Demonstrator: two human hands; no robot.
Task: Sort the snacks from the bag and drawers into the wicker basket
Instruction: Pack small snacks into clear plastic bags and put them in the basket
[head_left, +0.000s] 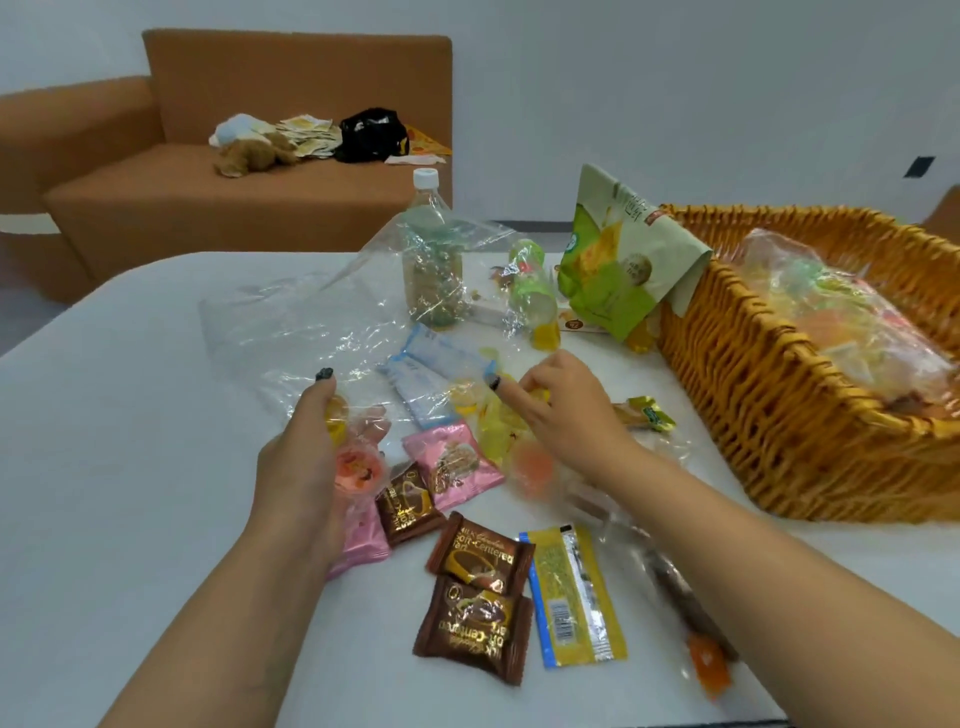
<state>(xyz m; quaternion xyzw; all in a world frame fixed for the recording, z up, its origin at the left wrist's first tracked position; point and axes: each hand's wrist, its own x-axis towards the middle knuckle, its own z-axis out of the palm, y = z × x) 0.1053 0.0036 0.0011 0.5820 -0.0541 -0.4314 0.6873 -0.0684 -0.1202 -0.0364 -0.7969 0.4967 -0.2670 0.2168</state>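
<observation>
Fingers of left hand (306, 441) curl round jelly cups (353, 457); right hand (561, 410) pinches yellow jelly cup (540, 396); wicker basket (753, 415) stands just right.

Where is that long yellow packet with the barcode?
The yellow packet lies flat on the white table, near the front edge, just right of two brown chocolate packets, under the right forearm.

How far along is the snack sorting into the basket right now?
Early on. The woven wicker basket already holds some clear-wrapped sweets. The left hand grips small jelly cups; the right hand pinches a yellow candy. Brown chocolate packets and the green snack bag remain outside.
</observation>
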